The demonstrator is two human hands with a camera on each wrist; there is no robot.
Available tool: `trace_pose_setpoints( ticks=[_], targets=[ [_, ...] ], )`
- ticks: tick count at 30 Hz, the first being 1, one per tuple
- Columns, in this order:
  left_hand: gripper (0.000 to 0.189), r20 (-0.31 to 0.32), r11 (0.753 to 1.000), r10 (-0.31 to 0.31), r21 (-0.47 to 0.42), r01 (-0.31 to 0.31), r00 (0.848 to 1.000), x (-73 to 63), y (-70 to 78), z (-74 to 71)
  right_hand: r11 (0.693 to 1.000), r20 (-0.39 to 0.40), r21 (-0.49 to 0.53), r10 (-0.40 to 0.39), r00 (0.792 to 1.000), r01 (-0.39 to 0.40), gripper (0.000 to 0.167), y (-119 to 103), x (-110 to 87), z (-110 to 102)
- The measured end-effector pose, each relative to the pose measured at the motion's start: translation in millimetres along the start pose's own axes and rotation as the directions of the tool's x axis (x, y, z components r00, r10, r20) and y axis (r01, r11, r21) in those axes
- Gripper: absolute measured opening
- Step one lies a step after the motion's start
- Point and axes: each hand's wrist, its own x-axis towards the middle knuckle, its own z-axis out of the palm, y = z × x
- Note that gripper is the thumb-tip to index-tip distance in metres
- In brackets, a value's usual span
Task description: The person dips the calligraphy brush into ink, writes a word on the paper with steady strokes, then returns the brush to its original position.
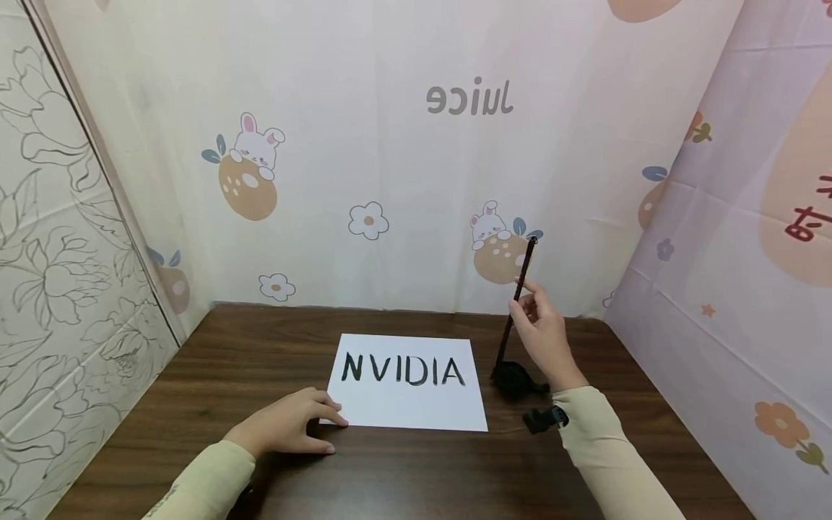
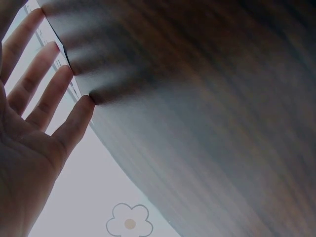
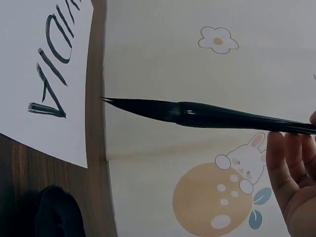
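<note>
My right hand point(image 1: 541, 332) pinches the long dark handle of a calligraphy brush point(image 1: 513, 310). In the right wrist view the brush's black bristles point(image 3: 143, 108) come to a point, apart from the paper. Below the brush in the head view sits a black, rounded dish-like object point(image 1: 513, 380), which the brush's lower end overlaps. A white sheet of paper point(image 1: 409, 408) lies on the table, lettered NVIDIA in black strokes. At the sheet's lower left corner rests my left hand point(image 1: 292, 422), fingers extended, fingertips on the paper's edge and the thumb on the wood.
The dark wooden table point(image 1: 390, 477) ends at a patterned curtain point(image 1: 364, 159) behind it. Similar cloth hangs on the right point(image 1: 734, 253), and a flower-line panel point(image 1: 65, 260) stands on the left. The black dish-like object sits close to the paper's right edge.
</note>
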Motion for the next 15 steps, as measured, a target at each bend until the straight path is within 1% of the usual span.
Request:
trace_pose_setpoints(
  ticks=[4,8,11,15],
  targets=[
    [0.032,-0.001,1.0,0.001,-0.001,-0.001,1.0,-0.2,0.1,0.5,0.999,0.066,0.003,0.035,0.997,-0.035,0.048,1,0.9,-9],
    [0.032,-0.009,1.0,0.006,-0.003,-0.006,1.0,-0.5,0.6,0.1,0.996,0.134,-0.018,0.088,0.987,-0.086,0.05,6,4.0,-18],
    [0.032,-0.017,1.0,0.017,-0.004,-0.017,1.0,-0.8,1.3,-0.7,0.991,0.175,-0.034,0.135,0.975,-0.131,0.053,11,7.2,-25],
    [0.031,-0.032,0.999,0.042,-0.001,-0.042,0.999,-1.0,1.5,-1.0,0.978,0.223,-0.035,0.208,0.953,-0.205,0.058,18,9.3,-34]
  ],
)
